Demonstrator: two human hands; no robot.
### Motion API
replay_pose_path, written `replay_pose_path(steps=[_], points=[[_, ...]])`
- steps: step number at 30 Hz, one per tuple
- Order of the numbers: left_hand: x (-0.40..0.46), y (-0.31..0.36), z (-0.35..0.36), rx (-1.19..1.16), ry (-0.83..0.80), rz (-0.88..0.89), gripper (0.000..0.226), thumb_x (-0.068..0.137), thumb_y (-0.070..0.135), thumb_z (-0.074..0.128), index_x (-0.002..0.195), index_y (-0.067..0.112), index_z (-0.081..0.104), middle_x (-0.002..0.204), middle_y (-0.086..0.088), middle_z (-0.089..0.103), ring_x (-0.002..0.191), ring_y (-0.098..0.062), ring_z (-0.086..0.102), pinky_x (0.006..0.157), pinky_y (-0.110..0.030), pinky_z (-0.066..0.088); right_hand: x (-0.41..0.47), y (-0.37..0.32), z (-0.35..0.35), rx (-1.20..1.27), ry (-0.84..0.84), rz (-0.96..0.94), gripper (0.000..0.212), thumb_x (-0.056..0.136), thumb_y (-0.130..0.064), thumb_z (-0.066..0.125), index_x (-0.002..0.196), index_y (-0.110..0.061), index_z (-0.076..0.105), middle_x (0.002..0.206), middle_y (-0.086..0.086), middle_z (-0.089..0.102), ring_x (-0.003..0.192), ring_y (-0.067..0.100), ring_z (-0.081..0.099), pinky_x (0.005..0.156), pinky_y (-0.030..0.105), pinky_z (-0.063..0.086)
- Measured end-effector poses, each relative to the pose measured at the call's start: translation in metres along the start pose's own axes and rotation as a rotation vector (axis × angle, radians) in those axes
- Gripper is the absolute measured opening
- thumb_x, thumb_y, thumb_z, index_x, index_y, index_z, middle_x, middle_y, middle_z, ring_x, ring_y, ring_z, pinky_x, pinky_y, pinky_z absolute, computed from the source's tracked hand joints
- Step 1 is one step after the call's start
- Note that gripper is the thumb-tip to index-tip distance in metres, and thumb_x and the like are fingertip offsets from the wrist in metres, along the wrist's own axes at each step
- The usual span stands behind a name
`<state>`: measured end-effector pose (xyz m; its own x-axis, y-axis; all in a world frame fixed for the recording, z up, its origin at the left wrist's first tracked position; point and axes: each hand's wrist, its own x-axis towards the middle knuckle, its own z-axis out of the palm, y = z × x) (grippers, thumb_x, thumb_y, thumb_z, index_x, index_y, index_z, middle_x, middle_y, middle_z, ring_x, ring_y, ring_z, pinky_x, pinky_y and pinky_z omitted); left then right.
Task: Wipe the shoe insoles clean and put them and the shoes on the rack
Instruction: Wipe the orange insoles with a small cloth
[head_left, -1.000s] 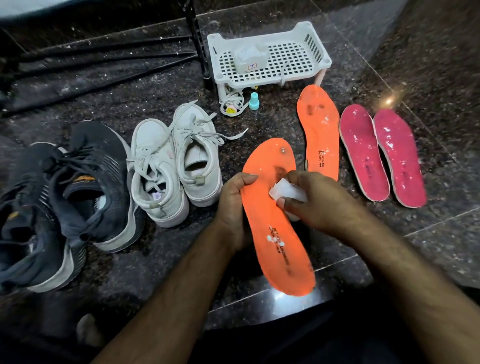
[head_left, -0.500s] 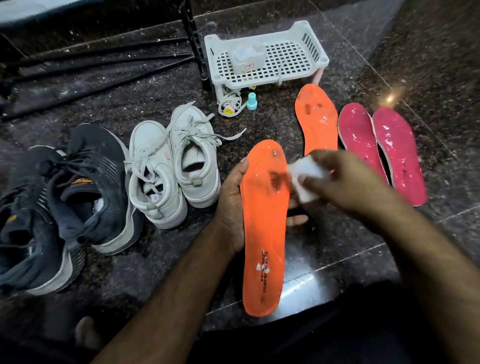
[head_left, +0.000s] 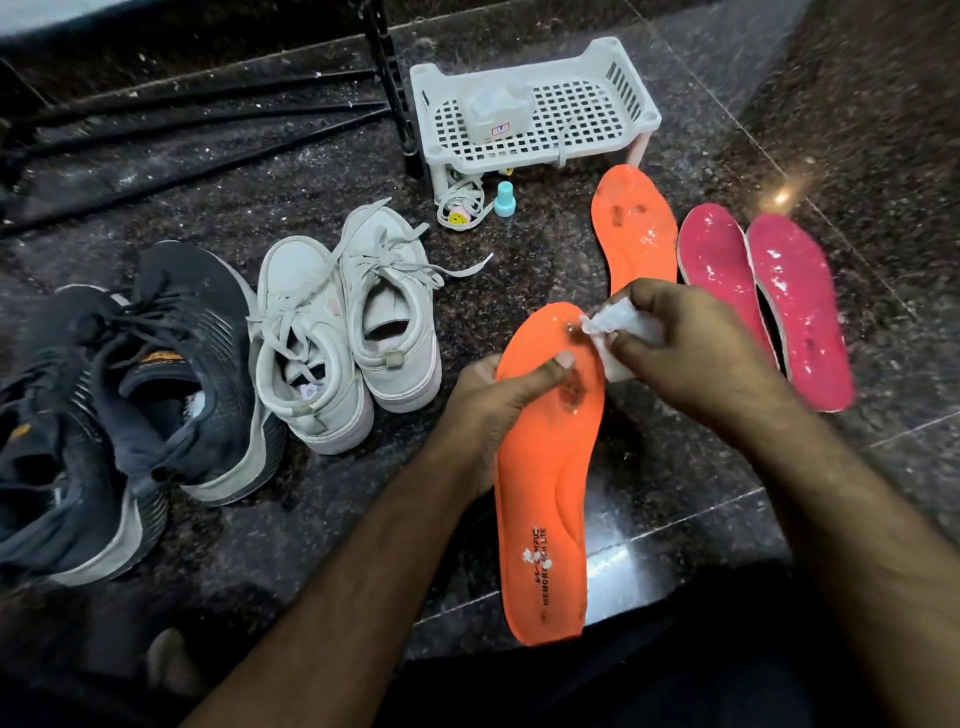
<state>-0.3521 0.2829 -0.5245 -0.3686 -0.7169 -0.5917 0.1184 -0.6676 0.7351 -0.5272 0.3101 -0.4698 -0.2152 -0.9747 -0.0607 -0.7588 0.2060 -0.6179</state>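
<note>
Granite floor (head_left: 675, 467): white rack (head_left: 636, 111) holds one small pale box (head_left: 500, 115).

A small teal bottle (head_left: 504, 198) is seen upright on the dark speckled stone floor (head_left: 675, 457), just beside a coiled white lace with a yellow smiley charm (head_left: 460, 208). Thin black rods (head_left: 197, 117) are laid across the floor at upper left, joined to a black upright post (head_left: 392, 88).

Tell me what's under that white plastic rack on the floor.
Under the white rack, a coiled white lace with a yellow smiley tag and a small teal bottle sit at its front edge. Anything further back is hidden by the rack's shelf.
</note>
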Motion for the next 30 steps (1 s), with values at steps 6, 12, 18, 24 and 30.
replay_pose_path(steps=[6, 12, 18, 24, 30], points=[[0.0, -0.005, 0.002, 0.095, 0.103, 0.121, 0.045, 0.068, 0.006, 0.091, 0.108, 0.001, 0.071, 0.097, -0.018, 0.077, 0.076, -0.025, 0.071, 0.07, -0.038, 0.061, 0.003, 0.002, -0.006, 0.07, 0.149, -0.031, 0.013, 0.087, -0.018, 0.068, 0.088, -0.021, 0.055, 0.072, -0.01, 0.059, 0.069, 0.016, 0.057, 0.063, 0.031, 0.043], [-0.003, -0.006, 0.007, 0.146, 0.083, 0.144, 0.039, 0.069, 0.001, 0.089, 0.103, -0.005, 0.071, 0.095, -0.022, 0.076, 0.075, -0.025, 0.069, 0.074, -0.043, 0.06, 0.011, 0.0, -0.005, 0.153, 0.132, -0.084, 0.021, 0.083, -0.03, 0.073, 0.091, -0.033, 0.054, 0.079, -0.014, 0.062, 0.078, 0.013, 0.061, 0.07, 0.03, 0.047], [-0.008, -0.002, 0.009, 0.139, 0.046, 0.145, 0.032, 0.072, -0.003, 0.085, 0.1, -0.006, 0.072, 0.095, -0.025, 0.074, 0.074, -0.024, 0.066, 0.069, -0.036, 0.057, 0.015, -0.013, 0.015, -0.013, -0.09, -0.115, 0.02, 0.083, -0.024, 0.076, 0.101, -0.024, 0.068, 0.088, -0.006, 0.068, 0.084, 0.016, 0.061, 0.068, 0.022, 0.036], [-0.005, -0.002, 0.008, 0.12, 0.084, 0.127, 0.034, 0.07, -0.003, 0.087, 0.1, -0.003, 0.072, 0.095, -0.023, 0.075, 0.075, -0.026, 0.068, 0.075, -0.048, 0.06, 0.016, -0.001, -0.001, 0.042, 0.129, -0.065, 0.012, 0.085, -0.029, 0.073, 0.089, -0.023, 0.064, 0.075, -0.005, 0.064, 0.069, 0.015, 0.057, 0.06, 0.029, 0.032], [-0.007, 0.0, 0.008, 0.061, 0.092, 0.098, 0.033, 0.071, -0.004, 0.085, 0.101, -0.004, 0.073, 0.097, -0.024, 0.075, 0.079, -0.029, 0.069, 0.079, -0.05, 0.06, 0.013, -0.008, 0.003, -0.029, 0.099, -0.139, 0.014, 0.087, -0.024, 0.068, 0.083, -0.012, 0.06, 0.07, -0.001, 0.061, 0.068, 0.018, 0.057, 0.059, 0.034, 0.041]])
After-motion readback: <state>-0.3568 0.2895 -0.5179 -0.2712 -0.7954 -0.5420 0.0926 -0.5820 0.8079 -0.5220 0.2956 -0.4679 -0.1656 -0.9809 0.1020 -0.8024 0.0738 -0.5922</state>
